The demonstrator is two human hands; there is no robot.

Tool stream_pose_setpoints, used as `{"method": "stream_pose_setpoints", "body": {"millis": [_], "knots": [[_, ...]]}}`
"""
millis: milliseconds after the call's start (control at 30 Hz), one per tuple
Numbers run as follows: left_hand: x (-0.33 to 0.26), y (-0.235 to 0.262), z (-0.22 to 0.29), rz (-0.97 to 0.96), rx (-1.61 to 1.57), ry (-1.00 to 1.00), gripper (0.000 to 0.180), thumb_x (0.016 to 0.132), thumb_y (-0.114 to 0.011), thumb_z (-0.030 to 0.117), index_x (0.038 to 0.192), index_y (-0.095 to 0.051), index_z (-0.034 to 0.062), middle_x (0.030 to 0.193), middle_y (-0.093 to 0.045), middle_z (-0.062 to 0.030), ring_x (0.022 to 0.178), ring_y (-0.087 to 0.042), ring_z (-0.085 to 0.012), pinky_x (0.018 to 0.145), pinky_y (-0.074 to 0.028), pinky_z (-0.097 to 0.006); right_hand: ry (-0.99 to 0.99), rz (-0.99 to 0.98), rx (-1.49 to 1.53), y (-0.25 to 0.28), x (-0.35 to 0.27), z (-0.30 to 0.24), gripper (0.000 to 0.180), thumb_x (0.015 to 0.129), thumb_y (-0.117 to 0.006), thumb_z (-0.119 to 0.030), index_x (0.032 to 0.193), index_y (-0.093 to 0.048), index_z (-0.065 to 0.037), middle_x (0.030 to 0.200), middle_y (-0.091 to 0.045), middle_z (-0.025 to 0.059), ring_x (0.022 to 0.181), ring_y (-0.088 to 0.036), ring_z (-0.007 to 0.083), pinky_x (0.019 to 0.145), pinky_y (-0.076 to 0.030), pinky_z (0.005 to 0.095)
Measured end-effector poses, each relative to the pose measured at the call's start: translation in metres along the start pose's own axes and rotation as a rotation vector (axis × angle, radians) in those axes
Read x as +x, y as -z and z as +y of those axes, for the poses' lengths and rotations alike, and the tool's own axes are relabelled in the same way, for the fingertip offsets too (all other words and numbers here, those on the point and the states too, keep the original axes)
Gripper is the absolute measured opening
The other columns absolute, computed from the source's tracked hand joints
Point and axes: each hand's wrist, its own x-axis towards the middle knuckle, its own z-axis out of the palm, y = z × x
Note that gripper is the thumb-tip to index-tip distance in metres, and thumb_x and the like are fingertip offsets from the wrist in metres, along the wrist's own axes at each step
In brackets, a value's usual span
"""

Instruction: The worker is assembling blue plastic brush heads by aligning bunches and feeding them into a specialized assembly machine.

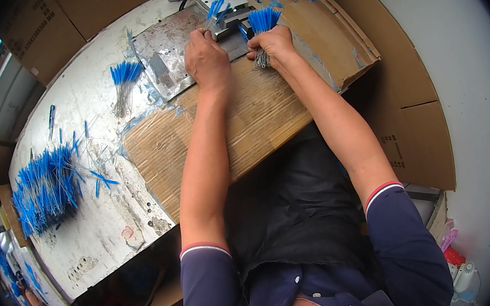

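Note:
My right hand is closed round a thick bundle of small blue wire brushes; their blue bristle ends point away from me and the looped wire ends stick out below my fingers. To its left, my left hand pinches the wires of a few similar brushes, whose blue ends fan out above the fingertips. Both hands are beside a small metal machine at the far side of the table. A loose bunch of blue brushes lies left of my left hand.
A large pile of blue brushes covers the table's left side, with several strays near it. A screwdriver-like tool lies behind it. Flattened cardboard pads the front edge under my forearms. Cardboard sheets stand at the right.

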Motion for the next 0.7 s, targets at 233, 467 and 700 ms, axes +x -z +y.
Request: {"method": "stream_pose_setpoints", "body": {"millis": [233,467,700], "knots": [[0.003,-0.006,-0.005,0.102,0.017,-0.129,0.014,0.1,-0.059,0.02,0.102,-0.062,0.0054,0.088,-0.069,-0.016,0.088,-0.065,-0.0376,0.081,-0.047,-0.048,-0.041,-0.036,0.128,0.004,0.004,0.002,0.01,0.078,-0.071,0.011,0.08,-0.061,0.011,0.076,-0.066,0.0213,0.059,-0.069,0.0298,0.05,-0.063,0.0413],[-0.001,-0.001,-0.003,-0.021,0.021,-0.089,0.012,0.098,-0.062,0.018,0.099,-0.061,0.0058,0.087,-0.069,-0.0158,0.085,-0.066,-0.0381,0.077,-0.048,-0.049,-0.04,-0.126,0.335,0.016,-0.009,0.005,0.012,0.082,-0.075,0.002,0.084,-0.065,0.009,0.075,-0.066,0.0188,0.064,-0.07,0.0282,0.053,-0.064,0.0411],[0.0,0.0,0.0,-0.134,0.073,-0.1,0.012,0.097,-0.063,0.017,0.099,-0.063,0.0053,0.087,-0.071,-0.0178,0.082,-0.068,-0.0397,0.073,-0.051,-0.05,0.004,-0.16,0.318,0.025,-0.011,0.01,0.014,0.079,-0.078,0.004,0.084,-0.065,0.008,0.076,-0.067,0.0173,0.062,-0.07,0.027,0.053,-0.063,0.0397]]}}
